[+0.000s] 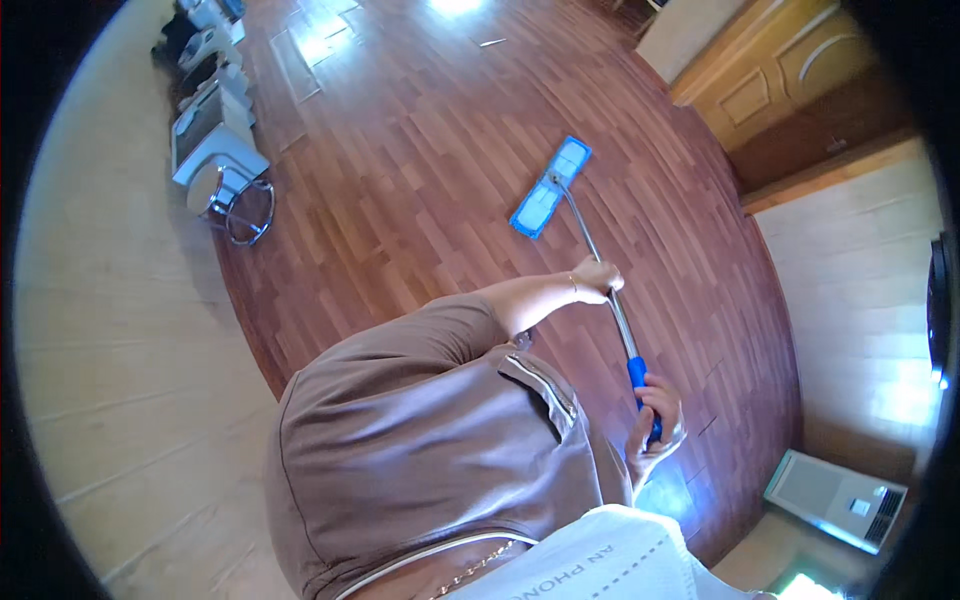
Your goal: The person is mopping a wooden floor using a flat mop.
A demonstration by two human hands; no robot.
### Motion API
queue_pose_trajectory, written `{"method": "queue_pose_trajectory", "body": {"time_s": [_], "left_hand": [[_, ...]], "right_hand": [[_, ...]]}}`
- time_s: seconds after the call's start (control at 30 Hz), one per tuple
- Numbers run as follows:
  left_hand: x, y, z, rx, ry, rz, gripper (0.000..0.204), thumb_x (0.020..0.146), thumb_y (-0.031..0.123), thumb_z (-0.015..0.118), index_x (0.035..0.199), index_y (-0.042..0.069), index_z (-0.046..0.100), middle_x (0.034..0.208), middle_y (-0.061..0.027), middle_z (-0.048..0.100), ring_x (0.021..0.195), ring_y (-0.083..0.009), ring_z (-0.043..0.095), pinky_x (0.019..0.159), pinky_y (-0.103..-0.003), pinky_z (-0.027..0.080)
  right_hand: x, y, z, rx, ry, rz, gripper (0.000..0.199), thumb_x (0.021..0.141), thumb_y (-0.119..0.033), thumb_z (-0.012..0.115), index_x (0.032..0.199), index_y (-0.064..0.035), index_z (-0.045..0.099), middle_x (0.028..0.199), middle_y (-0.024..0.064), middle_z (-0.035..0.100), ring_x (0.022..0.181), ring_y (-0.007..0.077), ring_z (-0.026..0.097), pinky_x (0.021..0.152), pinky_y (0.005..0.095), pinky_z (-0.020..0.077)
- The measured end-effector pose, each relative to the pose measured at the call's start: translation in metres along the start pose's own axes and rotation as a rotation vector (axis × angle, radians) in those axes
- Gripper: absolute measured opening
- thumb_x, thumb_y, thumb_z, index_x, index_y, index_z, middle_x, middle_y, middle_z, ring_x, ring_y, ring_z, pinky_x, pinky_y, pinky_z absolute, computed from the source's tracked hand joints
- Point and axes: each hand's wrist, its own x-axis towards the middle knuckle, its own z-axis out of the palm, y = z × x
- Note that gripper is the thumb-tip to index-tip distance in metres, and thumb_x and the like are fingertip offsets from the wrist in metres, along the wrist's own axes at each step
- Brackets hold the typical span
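Observation:
A flat mop with a blue-edged, pale rectangular head lies on the wood-look floor, its metal pole running back toward me. My left hand is closed around the pole at mid-length, arm stretched across my body. Lower down, the fingers of my right hand wrap the blue grip at the pole's near end. The mop head is slanted, with its far end toward the right.
Along the left wall stand a round stool with a chrome ring and a white cabinet, with more items behind. A wooden door is at the far right. A white floor-standing unit sits at the lower right.

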Motion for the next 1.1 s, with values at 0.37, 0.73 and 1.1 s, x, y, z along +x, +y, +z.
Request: {"method": "queue_pose_trajectory", "body": {"time_s": [0.37,0.73,1.1], "left_hand": [[-0.122,-0.033,-0.085,0.017,0.407,-0.429,0.026,0.077,0.022,0.070,0.065,0.010,0.050,0.073,-0.0081,0.059,0.082,-0.0300,0.061,0.069,-0.046,0.045],[-0.299,0.004,-0.119,0.107,0.621,-0.745,0.031,0.083,0.029,0.066,0.072,0.005,0.050,0.075,-0.0154,0.055,0.078,-0.0374,0.055,0.066,-0.046,0.043],[-0.433,0.011,-0.082,0.227,0.691,-0.967,0.030,0.081,0.026,0.068,0.071,0.003,0.052,0.075,-0.0187,0.056,0.078,-0.0391,0.054,0.067,-0.046,0.042]], "right_hand": [[0.080,0.006,0.046,0.338,-0.428,-0.194,0.018,0.078,-0.028,0.066,0.083,-0.0110,0.062,0.078,0.0053,0.069,0.087,0.0277,0.068,0.093,0.0467,0.0430],[0.111,-0.026,0.125,0.822,-0.974,-0.366,0.034,0.068,-0.037,0.072,0.085,-0.0082,0.066,0.085,0.0077,0.070,0.093,0.0279,0.067,0.096,0.0448,0.0402],[0.068,-0.050,0.182,0.908,-1.263,-0.070,0.009,0.078,-0.010,0.064,0.079,-0.0011,0.063,0.095,0.0119,0.068,0.107,0.0310,0.062,0.094,0.0437,0.0429]]}}
